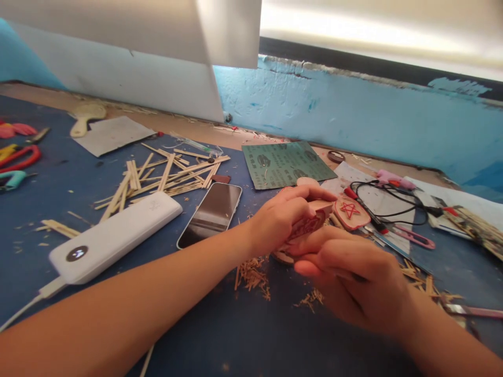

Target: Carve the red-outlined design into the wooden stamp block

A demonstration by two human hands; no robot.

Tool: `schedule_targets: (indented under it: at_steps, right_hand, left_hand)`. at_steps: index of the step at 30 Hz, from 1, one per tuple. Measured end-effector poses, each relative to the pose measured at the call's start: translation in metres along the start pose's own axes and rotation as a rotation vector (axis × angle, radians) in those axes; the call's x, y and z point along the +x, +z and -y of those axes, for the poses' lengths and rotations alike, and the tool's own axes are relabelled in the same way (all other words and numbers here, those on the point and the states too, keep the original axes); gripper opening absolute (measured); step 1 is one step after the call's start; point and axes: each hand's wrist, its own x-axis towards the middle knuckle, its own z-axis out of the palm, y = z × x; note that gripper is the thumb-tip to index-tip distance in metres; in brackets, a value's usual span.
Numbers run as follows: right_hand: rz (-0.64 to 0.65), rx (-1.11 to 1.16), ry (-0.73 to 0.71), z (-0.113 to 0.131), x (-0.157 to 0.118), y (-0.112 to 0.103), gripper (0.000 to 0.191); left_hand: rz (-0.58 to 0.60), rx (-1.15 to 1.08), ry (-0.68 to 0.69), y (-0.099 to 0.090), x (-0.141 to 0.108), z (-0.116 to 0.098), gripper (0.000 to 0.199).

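My left hand [288,217] is closed on a small wooden piece [310,225] with a reddish carved pattern, holding it tilted above the table. My right hand [349,267] is curled shut against the near side of this piece. Whatever its fingers grip is hidden, apart from a dark sliver between them. Below the hands, part of a rounded wooden edge [283,257] shows. Thin wood shavings [253,275] lie beneath. Just beyond my right hand rests a wooden disc [351,212] with a red star on it.
To the left lie a white power bank [118,235] with a cable, a phone [212,214] and scattered wooden sticks [165,173]. Green-backed sandpaper [288,163] lies behind. On the right are a black cable [387,214], a pink cutter [414,237] and a pink glue gun [395,179].
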Motion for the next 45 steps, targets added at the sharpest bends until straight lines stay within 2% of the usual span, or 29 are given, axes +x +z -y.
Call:
schedule_targets:
  at_steps: [2,4,7,10,13,15,18,23,29,33,36,40,45]
  right_hand:
    - [-0.041,-0.013,-0.006,0.000,-0.001,-0.001,0.009]
    - [-0.015,-0.025,-0.005,-0.002,0.000,-0.001,0.009]
    - [0.038,-0.021,0.034,-0.002,0.004,0.001,0.016]
    - [0.030,-0.072,0.019,-0.002,0.006,0.004,0.021]
    - [-0.025,-0.057,-0.009,-0.003,0.002,0.003,0.011]
    - [-0.050,0.001,0.012,-0.003,-0.001,0.001,0.008]
    - [-0.075,0.035,-0.004,-0.002,-0.003,-0.003,0.014]
    - [0.039,-0.050,0.008,-0.002,0.004,0.001,0.014]
    - [-0.031,-0.040,-0.013,-0.003,0.001,0.002,0.011]
    - [-0.062,-0.026,-0.007,0.001,-0.003,-0.004,0.016]
    - [-0.038,-0.026,0.014,0.001,-0.001,-0.003,0.014]
    - [-0.011,-0.052,0.052,-0.002,0.002,0.006,0.010]
    - [-0.148,0.001,0.002,-0.007,-0.001,0.011,0.018]
  left_hand:
    - [0.020,-0.004,0.008,-0.001,0.001,0.001,0.047]
    - [0.024,-0.022,-0.015,0.000,-0.001,0.000,0.050]
    - [0.008,-0.012,-0.052,0.003,-0.005,-0.003,0.050]
    - [0.003,0.006,-0.060,0.004,-0.006,-0.005,0.049]
    - [-0.020,-0.043,-0.064,0.004,-0.003,-0.003,0.049]
    - [-0.011,-0.084,-0.049,0.003,-0.001,-0.001,0.046]
    - [0.034,-0.108,0.009,0.002,0.000,0.002,0.040]
    - [0.054,-0.078,0.019,0.004,-0.007,-0.001,0.035]
    - [0.043,-0.008,0.028,0.000,-0.004,-0.002,0.038]
    - [0.062,0.044,0.076,-0.006,0.002,0.002,0.038]
    - [0.037,-0.009,0.049,-0.006,0.005,0.003,0.037]
    - [0.012,-0.188,-0.041,-0.002,0.005,0.002,0.034]
    - [-0.008,-0.228,-0.047,-0.002,0.006,0.003,0.035]
